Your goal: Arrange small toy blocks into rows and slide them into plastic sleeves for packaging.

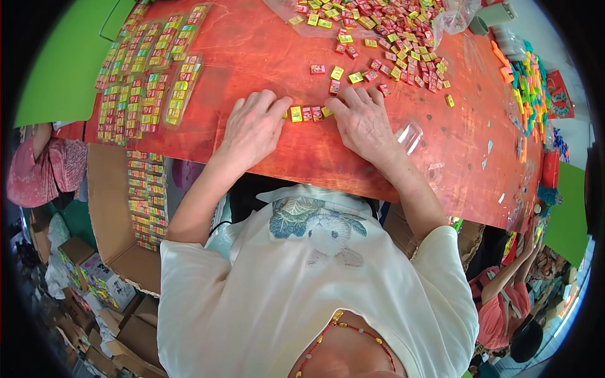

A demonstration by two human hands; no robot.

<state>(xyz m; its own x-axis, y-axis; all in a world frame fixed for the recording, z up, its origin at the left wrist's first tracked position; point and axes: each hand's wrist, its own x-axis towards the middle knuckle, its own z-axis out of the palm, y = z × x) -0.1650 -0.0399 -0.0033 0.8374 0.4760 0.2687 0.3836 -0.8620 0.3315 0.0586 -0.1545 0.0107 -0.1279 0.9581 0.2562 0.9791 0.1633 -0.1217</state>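
A short row of small red and yellow boxes (pixel 307 114) lies on the red table in front of me. My left hand (pixel 253 125) is at the left end of this row, its fingers curled and its fingertips against the end box. At the other end, the curled fingers of my right hand (pixel 368 126) touch a yellow box (pixel 326 111). The hands themselves hide part of both end boxes. Just beyond the right hand lie loose boxes, among them a yellow one (pixel 337 73) and a red one (pixel 317 69).
A big heap of loose boxes (pixel 409 38) covers the far middle. Filled clear packs (pixel 183 90) lie at the left. An empty clear plastic tray (pixel 409 137) rests beside my right forearm. Below the left table edge stands a carton (pixel 113 208) with filled packs. Colourful plastic pieces (pixel 529 94) lie far right.
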